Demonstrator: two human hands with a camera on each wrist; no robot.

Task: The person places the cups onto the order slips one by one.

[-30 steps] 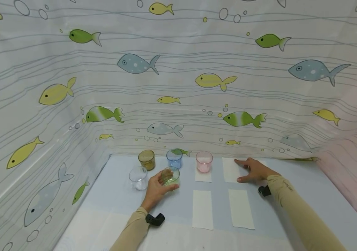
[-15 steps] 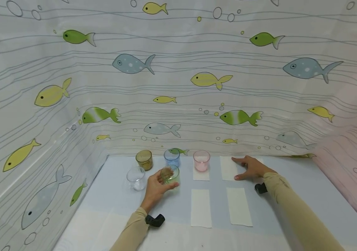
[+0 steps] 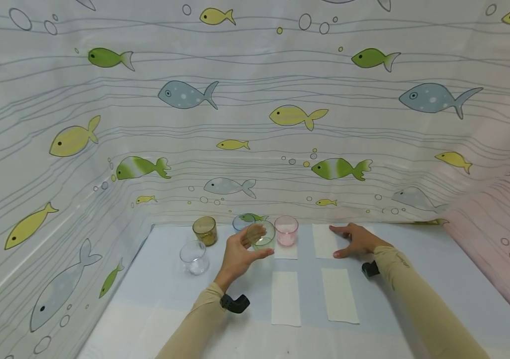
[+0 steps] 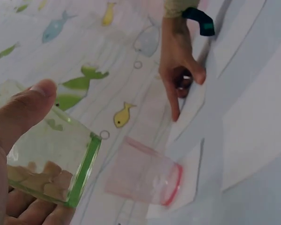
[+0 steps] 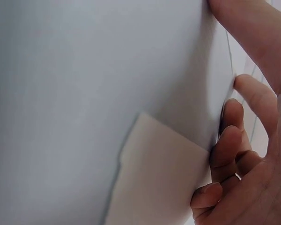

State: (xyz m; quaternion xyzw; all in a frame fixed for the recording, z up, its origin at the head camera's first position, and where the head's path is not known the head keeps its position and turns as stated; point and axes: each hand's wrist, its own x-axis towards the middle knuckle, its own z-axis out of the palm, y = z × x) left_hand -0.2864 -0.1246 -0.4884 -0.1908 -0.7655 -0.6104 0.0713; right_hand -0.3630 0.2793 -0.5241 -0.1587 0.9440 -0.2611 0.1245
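In the head view my left hand (image 3: 237,259) grips a clear green glass (image 3: 263,242) by its side, thumb at the front and fingers behind. It overlaps the blue glass (image 3: 242,223) and sits just left of the pink glass (image 3: 286,234), which stands on a white paper piece (image 3: 287,253). The left wrist view shows the green glass's thick base (image 4: 84,171) tipped sideways in that camera. My right hand (image 3: 360,242) rests at another paper piece (image 3: 323,242), thumb and index finger spread along its right side. Its other fingers (image 5: 227,145) bend loosely, holding nothing.
A brown glass (image 3: 205,231) and a colourless glass (image 3: 194,258) stand at the back left. Two more paper pieces lie nearer, one left (image 3: 286,299) and one right (image 3: 340,295). A fish-printed curtain (image 3: 246,164) rises behind the table.
My left hand has moved right and away from me with the green glass, from in front of the blue glass to beside the pink one. My right hand stays at the paper.
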